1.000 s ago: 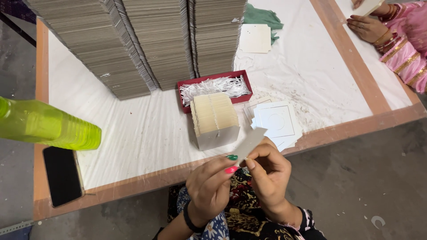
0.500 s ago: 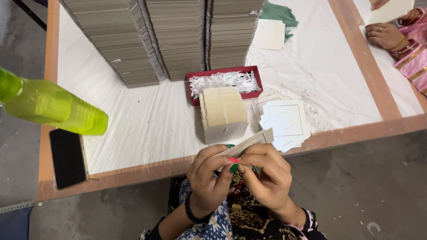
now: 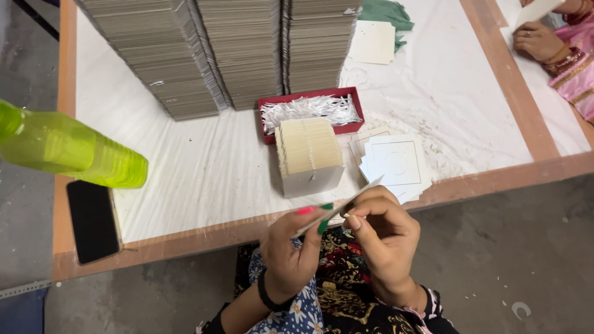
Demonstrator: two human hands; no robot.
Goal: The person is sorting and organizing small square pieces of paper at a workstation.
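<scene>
- Left hand (image 3: 291, 247) and right hand (image 3: 383, 232) were both up in front of the body, just off the near edge of the table (image 3: 204, 167), with a thin pale card (image 3: 346, 201) between them.
- Left fingertips pinched the card's near end; the right hand was curled round its middle, thumb and fingers closed on it. Card seen almost edge-on, tilted up to the right.
- Judged light, thin and fairly stiff, but easy to crease or dent; best held by the edges, as here, with a light pinch.
- One small block of cream cards (image 3: 308, 148) stood on the table just beyond the hands, packed on edge.
- One red tray (image 3: 309, 96) of white paper shreds lay touching the far side of that block.
- A loose pile of white square cards (image 3: 396, 162) lay to the right of the block; several, exact count unclear.
- Three tall grey stacks of board (image 3: 247, 49) stood at the far side.
- One cream square (image 3: 371, 42) lay far right of the stacks, partly over a green cloth (image 3: 387, 11).
- One yellow-green bottle (image 3: 68, 148) was close to the camera at left; one black phone (image 3: 93, 219) lay on the table's near left corner.
- Another person's hand (image 3: 537, 40) held a white card at far right.
</scene>
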